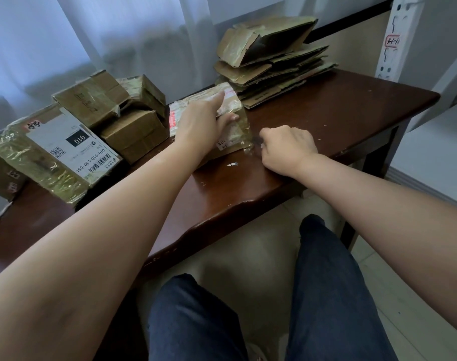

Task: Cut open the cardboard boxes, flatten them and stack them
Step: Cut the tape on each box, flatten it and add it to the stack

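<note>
A small taped cardboard box [234, 136] stands in the middle of the dark wooden table [326, 118]. My left hand [204, 121] rests on top of it, fingers straight and thumb against its right side. My right hand [287, 145] is curled into a fist just right of the box's lower corner, gripping a small dark cutter [257, 142] whose tip touches the tape there. A stack of flattened boxes [274, 63] lies at the back of the table. Several taped boxes [110, 110] sit in a group at the left.
A long box with a white barcode label [66, 149] lies at the left front. White curtains [92, 35] hang behind the table. A white metal shelf post [396, 35] stands at the right. My legs in dark trousers [326, 282] are below the table edge.
</note>
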{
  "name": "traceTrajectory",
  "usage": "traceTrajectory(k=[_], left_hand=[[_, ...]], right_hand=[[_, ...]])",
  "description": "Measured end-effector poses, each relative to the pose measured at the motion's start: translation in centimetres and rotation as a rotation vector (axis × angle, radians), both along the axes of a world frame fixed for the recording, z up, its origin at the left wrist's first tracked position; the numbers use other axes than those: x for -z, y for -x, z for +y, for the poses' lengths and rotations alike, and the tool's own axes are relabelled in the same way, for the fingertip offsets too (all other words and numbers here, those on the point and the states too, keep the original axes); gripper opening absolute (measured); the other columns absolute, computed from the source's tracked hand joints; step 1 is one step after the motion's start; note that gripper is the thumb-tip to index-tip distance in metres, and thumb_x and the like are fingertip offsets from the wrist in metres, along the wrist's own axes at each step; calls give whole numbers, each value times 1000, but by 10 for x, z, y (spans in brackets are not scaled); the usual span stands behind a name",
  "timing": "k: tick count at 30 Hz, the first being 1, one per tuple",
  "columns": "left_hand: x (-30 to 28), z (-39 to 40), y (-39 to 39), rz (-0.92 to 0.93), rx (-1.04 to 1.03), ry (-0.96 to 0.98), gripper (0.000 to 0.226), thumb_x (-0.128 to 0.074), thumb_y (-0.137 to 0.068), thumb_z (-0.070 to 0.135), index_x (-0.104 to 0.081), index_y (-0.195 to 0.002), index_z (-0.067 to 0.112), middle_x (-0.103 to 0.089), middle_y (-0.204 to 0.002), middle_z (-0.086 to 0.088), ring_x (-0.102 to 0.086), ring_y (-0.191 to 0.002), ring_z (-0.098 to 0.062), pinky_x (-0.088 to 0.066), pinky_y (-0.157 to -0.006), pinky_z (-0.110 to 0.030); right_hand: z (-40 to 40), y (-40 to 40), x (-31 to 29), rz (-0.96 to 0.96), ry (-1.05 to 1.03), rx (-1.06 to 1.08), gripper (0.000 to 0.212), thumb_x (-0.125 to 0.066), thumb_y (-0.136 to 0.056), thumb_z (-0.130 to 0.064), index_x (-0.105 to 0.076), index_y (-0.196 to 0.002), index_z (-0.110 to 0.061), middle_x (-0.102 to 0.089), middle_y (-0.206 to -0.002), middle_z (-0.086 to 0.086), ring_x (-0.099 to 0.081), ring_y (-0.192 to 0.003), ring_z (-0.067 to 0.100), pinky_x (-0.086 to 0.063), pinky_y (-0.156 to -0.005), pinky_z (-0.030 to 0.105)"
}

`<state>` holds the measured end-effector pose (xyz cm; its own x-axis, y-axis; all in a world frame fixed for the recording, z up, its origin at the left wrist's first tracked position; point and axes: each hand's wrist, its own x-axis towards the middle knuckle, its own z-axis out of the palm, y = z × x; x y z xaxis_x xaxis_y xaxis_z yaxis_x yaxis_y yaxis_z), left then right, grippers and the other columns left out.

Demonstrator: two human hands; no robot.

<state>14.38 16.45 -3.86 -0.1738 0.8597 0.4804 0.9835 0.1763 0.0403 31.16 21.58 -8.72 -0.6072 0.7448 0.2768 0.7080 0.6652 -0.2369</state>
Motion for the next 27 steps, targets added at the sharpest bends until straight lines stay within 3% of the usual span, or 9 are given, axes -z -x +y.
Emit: traceTrajectory(k=[4,7,9,11,14,18,20,24,27], left_hand=[[-1,-6,8,-97,146,68,33,-54,-97,31,-65,-118,7,-67,-106,-15,-59,-105,-30,-42,-88,-37],[-5,-21,23,-139,295,124,38,-57,-96,24,-58,-132,13,-58,-134,-12,-47,-130,-27,-32,-111,-32],[-11,-31,39,-117,346,172,41,-60,-95,20,-55,-135,16,-55,-138,-5,-41,-135,-26,-26,-114,-31],[-18,-40,58,-102,357,251,49,-63,-92,24,-50,-139,20,-51,-142,-3,-35,-138,-29,-25,-115,-36],[-26,-53,68,-78,322,371,76,-55,-78,56,-39,-146,26,-37,-152,-6,-24,-145,-26,-19,-119,-43],[-20,-46,30,-171,176,109,85,-44,-76,66,-41,-146,18,-44,-148,-5,-34,-140,-22,-29,-114,-37],[-16,-30,10,-99,44,82,76,-48,-81,66,-51,-137,16,-55,-138,-5,-45,-132,-24,-39,-105,-38],[-10,-9,9,-116,25,190,28,-55,-93,42,-57,-83,16,-61,-84,-3,-59,-96,-33,-45,-75,-37],[-15,-16,30,-97,163,312,38,-50,-99,34,-60,-127,10,-60,-131,-10,-52,-124,-28,-40,-102,-39]], right_hand=[[15,-9,8,371,236,83,19,-46,-94,-28,-61,-102,-19,-67,-95,6,-63,-89,30,-48,-72,34],[21,-12,10,583,251,43,11,-47,-94,-26,-56,-90,-22,-68,-74,-1,-67,-66,20,-56,-71,41],[21,-13,6,657,231,15,6,-50,-94,-20,-56,-91,-21,-68,-76,-3,-67,-66,14,-56,-73,38],[21,-12,0,671,170,8,3,-55,-92,-21,-56,-94,-22,-66,-83,-5,-65,-79,18,-53,-76,35],[21,-6,-10,647,87,45,6,-59,-89,-31,-57,-93,-27,-58,-77,-10,-58,-78,15,-43,-68,29],[23,8,-25,611,3,48,17,-59,-89,-39,-61,-103,-29,-57,-89,-9,-58,-84,16,-43,-71,28],[25,13,-28,577,-11,33,31,-60,-89,-40,-59,-119,-30,-55,-110,-3,-59,-96,19,-43,-77,30],[31,15,-27,515,0,-58,43,-59,-90,-36,-53,-132,-38,-47,-130,-10,-57,-106,14,-42,-81,27],[34,14,-22,416,-55,-167,50,-63,-88,-39,-49,-136,-40,-42,-141,-13,-57,-112,16,-44,-83,30]])
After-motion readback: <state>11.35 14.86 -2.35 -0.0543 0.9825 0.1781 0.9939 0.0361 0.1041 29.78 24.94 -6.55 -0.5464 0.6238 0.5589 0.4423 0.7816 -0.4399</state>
